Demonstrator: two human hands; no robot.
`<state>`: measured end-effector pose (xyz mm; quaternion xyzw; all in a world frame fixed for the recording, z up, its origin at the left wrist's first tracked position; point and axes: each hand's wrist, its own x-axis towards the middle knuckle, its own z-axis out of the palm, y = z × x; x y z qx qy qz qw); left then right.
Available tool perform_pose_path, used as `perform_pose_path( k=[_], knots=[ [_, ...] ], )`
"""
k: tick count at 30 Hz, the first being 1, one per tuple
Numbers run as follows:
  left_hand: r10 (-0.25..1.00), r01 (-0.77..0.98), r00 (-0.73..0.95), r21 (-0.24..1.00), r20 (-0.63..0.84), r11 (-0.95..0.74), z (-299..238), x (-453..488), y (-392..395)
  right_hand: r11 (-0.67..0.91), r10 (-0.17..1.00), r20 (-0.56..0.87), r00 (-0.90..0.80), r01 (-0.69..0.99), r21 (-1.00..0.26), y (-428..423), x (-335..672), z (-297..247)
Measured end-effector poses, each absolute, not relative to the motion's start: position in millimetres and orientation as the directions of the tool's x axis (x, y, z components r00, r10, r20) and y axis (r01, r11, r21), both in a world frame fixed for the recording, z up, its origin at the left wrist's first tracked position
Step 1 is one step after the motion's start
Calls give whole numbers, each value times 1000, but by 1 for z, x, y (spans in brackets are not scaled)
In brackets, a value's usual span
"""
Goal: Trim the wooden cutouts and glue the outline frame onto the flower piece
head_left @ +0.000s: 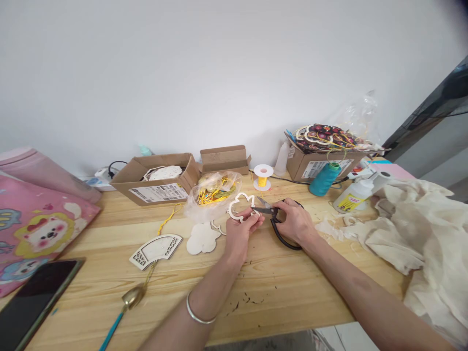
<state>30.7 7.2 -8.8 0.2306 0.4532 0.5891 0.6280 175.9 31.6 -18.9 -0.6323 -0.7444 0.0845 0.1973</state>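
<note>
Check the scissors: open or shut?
Open: the tips of the scissors in the right hand stand apart, with a visible gap.

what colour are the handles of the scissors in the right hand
Black; the scissors' handles around the right hand show best in the head view.

The count: ones, twos and a three!

At centre, one left hand (pixel 239 234), one right hand (pixel 296 222), that's two! One pair of scissors (pixel 266 210), one flower-shaped frame (pixel 231 206) in the fingers. Across the middle, one left box (pixel 155 194), one small box (pixel 224 159), one right box (pixel 302 165): three cardboard! One spool of yellow thread (pixel 262 181), one teal cone (pixel 324 179). Lower left, one phone (pixel 40 292), one spoon (pixel 134 296)!
</note>
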Motion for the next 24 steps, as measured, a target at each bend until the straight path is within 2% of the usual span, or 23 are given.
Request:
perform_pose_path(
  k=[7,12,14,16,19,24],
  knots=[
    [938,-549,-114,808,-326,214,-9,32,7,177,976,193,-105,894,-412,32,176,-21],
    [949,-538,-65,812,-308,226,-10,28,6,284,947,309,-89,686,-670,38,184,-25],
    [951,-531,-57,815,-305,230,-11,27,6,303,945,313,-99,630,-715,40,186,-25],
    [957,-523,-41,823,-286,223,-10,28,5,334,938,306,-162,654,-679,40,188,-23],
    [964,-511,-23,832,-267,218,-9,29,5,394,914,316,-254,742,-543,38,190,-19],
    [963,-476,-12,849,-267,229,-8,29,6,380,917,292,-272,819,-429,36,190,-18]
  ],
)
